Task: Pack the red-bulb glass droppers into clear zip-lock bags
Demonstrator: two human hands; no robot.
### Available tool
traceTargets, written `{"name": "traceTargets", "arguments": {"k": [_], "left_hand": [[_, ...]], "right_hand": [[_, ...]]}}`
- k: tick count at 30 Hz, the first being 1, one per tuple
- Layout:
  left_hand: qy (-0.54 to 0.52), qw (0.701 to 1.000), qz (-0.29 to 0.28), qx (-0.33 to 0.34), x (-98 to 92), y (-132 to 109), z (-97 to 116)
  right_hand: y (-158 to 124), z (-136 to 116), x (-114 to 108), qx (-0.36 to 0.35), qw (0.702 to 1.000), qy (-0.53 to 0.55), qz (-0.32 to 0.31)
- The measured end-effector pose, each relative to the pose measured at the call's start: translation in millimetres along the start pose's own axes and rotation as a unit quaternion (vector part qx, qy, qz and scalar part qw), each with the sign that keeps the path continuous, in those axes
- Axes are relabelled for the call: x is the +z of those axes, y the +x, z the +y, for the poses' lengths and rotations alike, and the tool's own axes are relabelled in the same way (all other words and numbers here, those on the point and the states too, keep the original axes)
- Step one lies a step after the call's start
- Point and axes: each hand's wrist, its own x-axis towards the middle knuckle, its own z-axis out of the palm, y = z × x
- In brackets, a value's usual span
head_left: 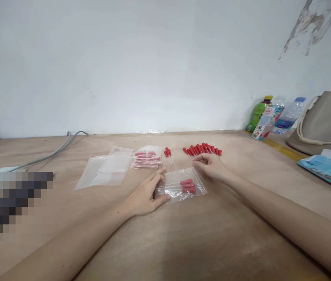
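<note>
A clear plastic bag (179,186) lies on the wooden table (183,242) with three red-capped droppers (188,185) inside. My left hand (146,194) holds the bag's left edge between thumb and fingers. My right hand (211,165) rests at the bag's far right corner, fingers curled, just in front of a row of several loose red-capped droppers (202,149). I cannot tell whether it holds one. Two more droppers (168,153) lie apart to the left of the row.
A filled bag of droppers (147,157) and empty clear bags (105,171) lie to the left. A grey cable (54,151) runs at the far left. Bottles (267,115), a beige bag (326,123) and a blue packet (328,168) stand at the right.
</note>
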Motion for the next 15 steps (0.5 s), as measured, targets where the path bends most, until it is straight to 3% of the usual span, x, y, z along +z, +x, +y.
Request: {"name": "traceTargets", "arguments": {"k": [4, 10, 15], "left_hand": [[0.004, 1.0, 0.005, -0.002, 1.5, 0, -1], [-0.004, 1.0, 0.003, -0.002, 1.1, -1, 0], [-0.01, 1.0, -0.01, 0.007, -2.3, -1, 3]], "right_hand": [[29, -20, 24, -0.01, 0.994, -0.104, -0.008], [60, -39, 67, 0.014, 0.988, -0.154, -0.02], [72, -46, 78, 0.055, 0.979, -0.188, -0.049]]}}
